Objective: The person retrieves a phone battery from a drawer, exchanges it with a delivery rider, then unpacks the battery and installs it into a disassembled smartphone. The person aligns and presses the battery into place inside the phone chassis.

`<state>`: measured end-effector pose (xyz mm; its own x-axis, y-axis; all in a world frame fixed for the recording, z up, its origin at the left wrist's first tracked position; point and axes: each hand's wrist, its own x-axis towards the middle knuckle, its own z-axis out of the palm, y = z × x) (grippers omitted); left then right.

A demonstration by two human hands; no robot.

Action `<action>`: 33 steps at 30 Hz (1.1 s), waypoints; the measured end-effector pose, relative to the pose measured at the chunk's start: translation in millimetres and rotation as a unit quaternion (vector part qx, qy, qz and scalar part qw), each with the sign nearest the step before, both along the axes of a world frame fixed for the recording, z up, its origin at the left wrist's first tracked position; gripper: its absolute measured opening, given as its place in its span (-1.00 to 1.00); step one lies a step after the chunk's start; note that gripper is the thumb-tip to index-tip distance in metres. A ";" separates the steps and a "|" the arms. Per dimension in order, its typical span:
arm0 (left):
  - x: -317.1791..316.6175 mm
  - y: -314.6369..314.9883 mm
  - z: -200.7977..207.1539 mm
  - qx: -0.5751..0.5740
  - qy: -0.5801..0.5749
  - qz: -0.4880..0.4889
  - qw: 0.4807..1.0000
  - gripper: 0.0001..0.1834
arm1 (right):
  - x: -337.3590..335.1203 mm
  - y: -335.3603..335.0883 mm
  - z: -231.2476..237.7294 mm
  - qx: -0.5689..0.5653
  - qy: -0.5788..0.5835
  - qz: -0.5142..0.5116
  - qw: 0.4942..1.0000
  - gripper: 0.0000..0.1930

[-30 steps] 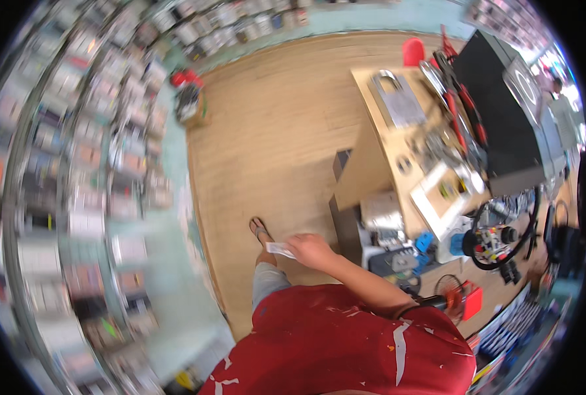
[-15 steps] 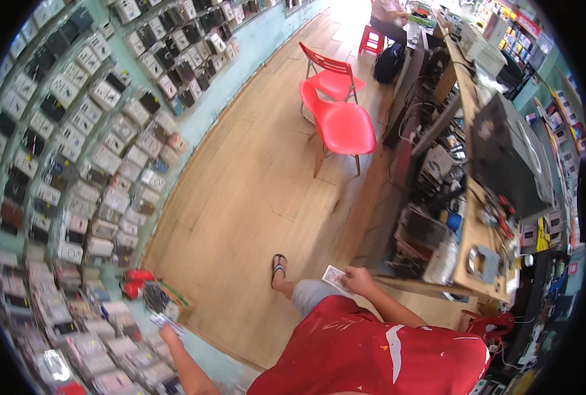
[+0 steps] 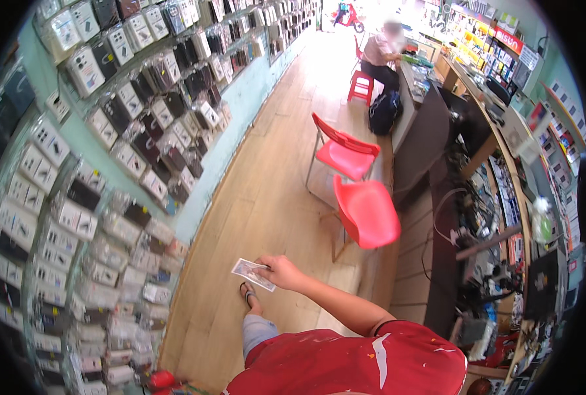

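Note:
Ahead of my body, my right hand (image 3: 281, 272) grips a small flat rectangular packet (image 3: 248, 270) by one edge, fingers closed on it. The packet is pale with a darker patterned middle, and what is inside it I cannot make out. It is held tilted above the wooden floor (image 3: 240, 197), over my sandalled foot (image 3: 247, 294). My left hand is out of the picture.
Packaged phone cases (image 3: 76, 217) hang in rows along the left wall. Two red chairs (image 3: 369, 210) stand ahead. To the right runs a long cluttered counter (image 3: 431, 217). A seated person (image 3: 382, 56) is at its far end, beside a dark backpack (image 3: 386, 112).
My right hand has swung forward and left with the packet. My left hand, which held a small flat whitish thing, has left the picture. The view has shifted along the aisle.

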<state>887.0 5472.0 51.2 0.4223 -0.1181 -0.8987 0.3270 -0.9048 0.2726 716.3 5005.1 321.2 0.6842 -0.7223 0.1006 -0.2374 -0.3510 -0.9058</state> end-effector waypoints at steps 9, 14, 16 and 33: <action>296.1 -421.9 -13.5 0.013 -0.030 -0.173 0.984 -0.54 | 37.9 -227.9 -65.0 0.132 0.159 -0.231 0.951 -0.68; 363.4 -845.5 41.6 -0.210 -0.185 -0.302 0.911 -0.57 | 27.9 -369.8 -76.9 0.258 0.129 -0.404 0.868 -0.73; 349.9 -973.9 62.1 -0.251 -0.123 -0.278 0.919 -0.58 | 31.1 -425.2 -138.1 0.259 0.107 -0.450 0.848 -0.65; 227.2 -1683.0 155.1 -0.365 0.032 -0.296 0.882 -0.81 | 70.7 -1320.2 -23.8 0.093 0.078 -0.239 0.963 -0.71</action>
<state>1114.2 3789.0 206.3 0.0435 -0.8585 -0.5110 -0.1082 -0.5125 0.8518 786.9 3684.9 297.4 0.2659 -0.9539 -0.1388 -0.4696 -0.0024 -0.8829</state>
